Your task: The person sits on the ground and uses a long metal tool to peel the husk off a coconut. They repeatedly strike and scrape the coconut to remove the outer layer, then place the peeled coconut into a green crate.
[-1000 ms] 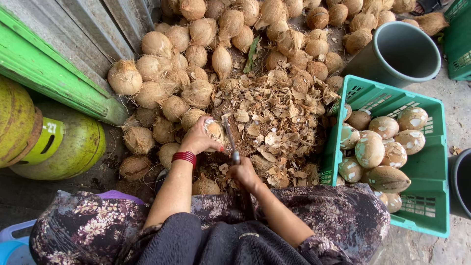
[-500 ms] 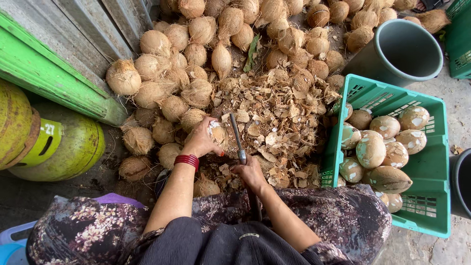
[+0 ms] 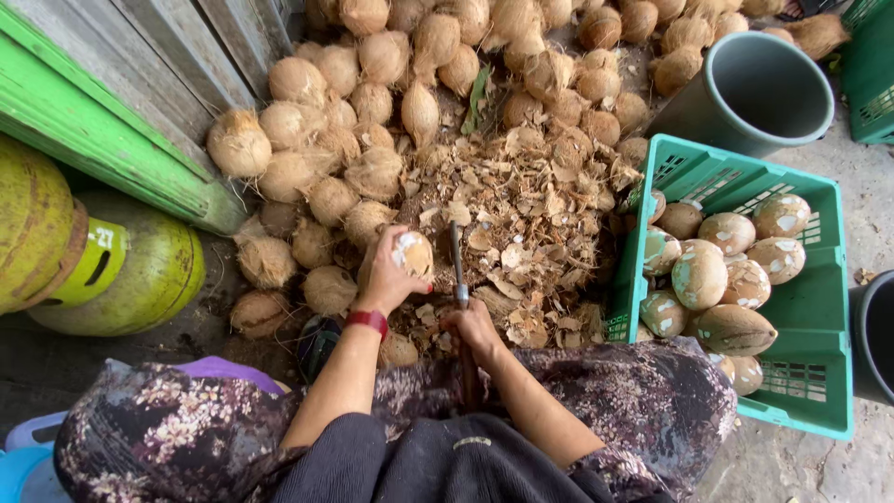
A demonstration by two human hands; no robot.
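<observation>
Heap of husked coconuts [image 3: 372, 102] fills the far ground. Green crate [image 3: 819, 307] at right holds about ten pared coconuts; grey bucket [image 3: 754, 88] beyond it shows nothing inside. Left hand [image 3: 386, 275] wrapped around a part-pared coconut [image 3: 413, 253]. Right hand [image 3: 473, 326], just right and nearer, fisted on the knife [image 3: 457, 265], blade pointing far, beside the coconut.

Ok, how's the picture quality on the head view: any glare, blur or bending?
Head view: soft, even daylight, no harsh glare; the left hand on the coconut and the right hand on the blade look sharp; wide-angle bending curves the green crate and frame edges; lower-left floor is shadowed.
</observation>
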